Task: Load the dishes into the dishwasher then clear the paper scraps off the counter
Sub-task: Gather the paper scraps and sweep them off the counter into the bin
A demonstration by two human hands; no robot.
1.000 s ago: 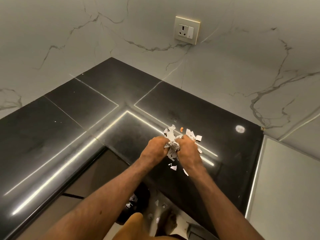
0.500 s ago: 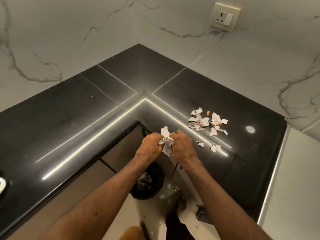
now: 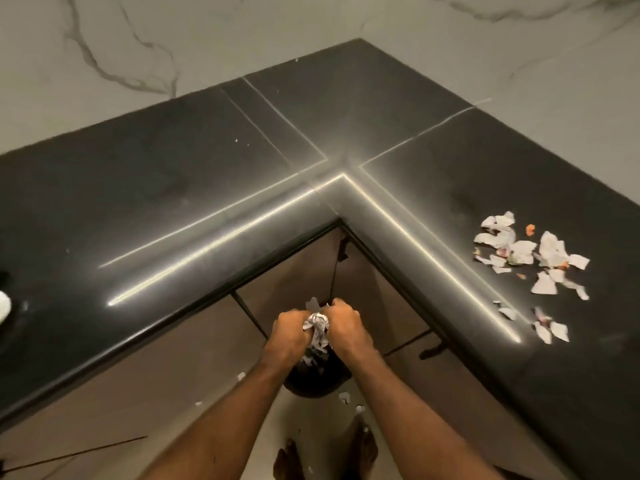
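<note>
While both hands press together in front of the person, a crumpled wad of paper (image 3: 317, 329) is squeezed between them — the left hand (image 3: 290, 330) curled into a fist on one side, the right hand (image 3: 344, 325) fisted on the other, each clamped on the wad with knuckles up. They hang out past the inner corner of the black L-shaped bench (image 3: 194, 188), over a dark round bin (image 3: 317, 379) that stands on the pale floor (image 3: 308, 417) below; only part of the bin shows beneath the wrists, and something pale lies inside it. A few small white scraps (image 3: 346, 398) lie on the floor just beside the bin, and one more sits to its left.

Off to the right, on the right-hand wing of the bench, a loose scatter of torn paper scraps (image 3: 530, 252) lies flat on the glossy surface — mostly white, a few bits orange. A smaller cluster (image 3: 550, 329) sits nearer the front edge, close to a bright streak of reflected light. The left wing of the bench is mostly bare, with something white (image 3: 4, 304) cut off at the far left edge; I cannot tell what it is. Brown cabinet fronts (image 3: 173, 368) run beneath the bench, and veined marble walls (image 3: 138, 46) rise behind it. Two bare feet (image 3: 363, 448) show at the bottom.
</note>
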